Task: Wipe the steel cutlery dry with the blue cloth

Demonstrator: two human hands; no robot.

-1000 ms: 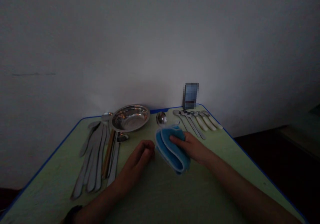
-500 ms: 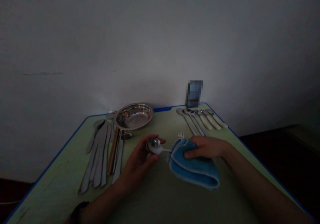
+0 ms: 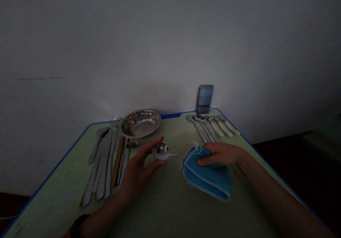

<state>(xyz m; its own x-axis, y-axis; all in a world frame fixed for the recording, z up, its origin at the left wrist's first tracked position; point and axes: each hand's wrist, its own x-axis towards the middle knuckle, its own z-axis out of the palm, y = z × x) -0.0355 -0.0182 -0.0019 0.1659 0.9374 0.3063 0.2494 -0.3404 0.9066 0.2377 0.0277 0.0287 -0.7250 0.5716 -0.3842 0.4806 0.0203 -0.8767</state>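
A metal spoon [image 3: 160, 151] is held level over the table, its bowl toward the left and its handle running into a folded blue cloth [image 3: 206, 172]. My right hand [image 3: 220, 154] grips the cloth, thumb on top, with the handle's end hidden in the folds. Around the spoon's bowl, my left hand [image 3: 140, 167] has its thumb and fingers spread apart. Whether a finger still touches the bowl's left side, I cannot tell.
Several knives [image 3: 99, 177], spoons and a pair of brownish chopsticks [image 3: 118, 160] lie at left. Behind them stands a shiny metal bowl [image 3: 141, 123]. Several spoons and white-handled utensils [image 3: 217, 127] lie at right, near a blurred upright phone-like object [image 3: 205, 99] by the wall.
The fingers of my left hand have spread from around the spoon's bowl. More of the spoon shows between that hand and the cloth. My right hand keeps its hold.
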